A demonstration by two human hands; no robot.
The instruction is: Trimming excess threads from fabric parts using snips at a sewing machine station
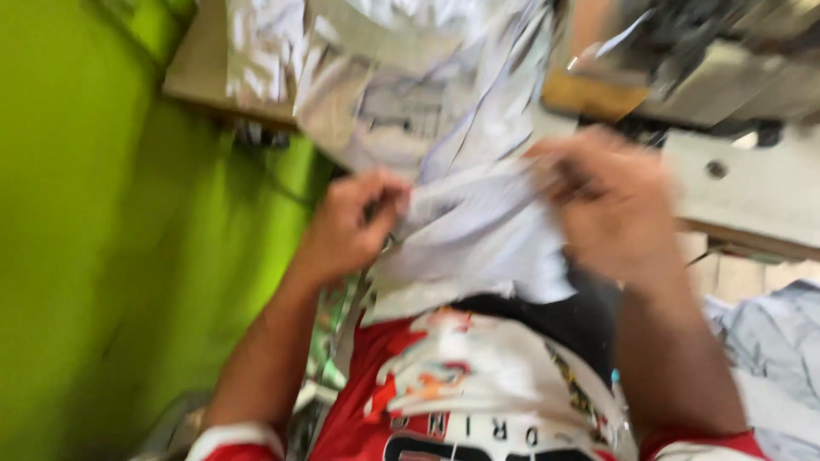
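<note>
Green wall (102,213) hemmed the left and the sewing machine table (752,196) the right, leaving little room between; heap of pale fabric (401,77) sat on top. Blurred frame, but the white cloth piece (478,230) hung at chest height, left hand (354,224) pinching one edge, right hand (611,201) clenched on the other. Looked like mid-straightening; next move needs an even pull, edges kept off the table lip.

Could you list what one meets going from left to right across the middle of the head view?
Green wall → left hand gripping the pale cloth → pale cloth → right hand, blurred, also on the cloth → pale edge of the machine table.
</note>
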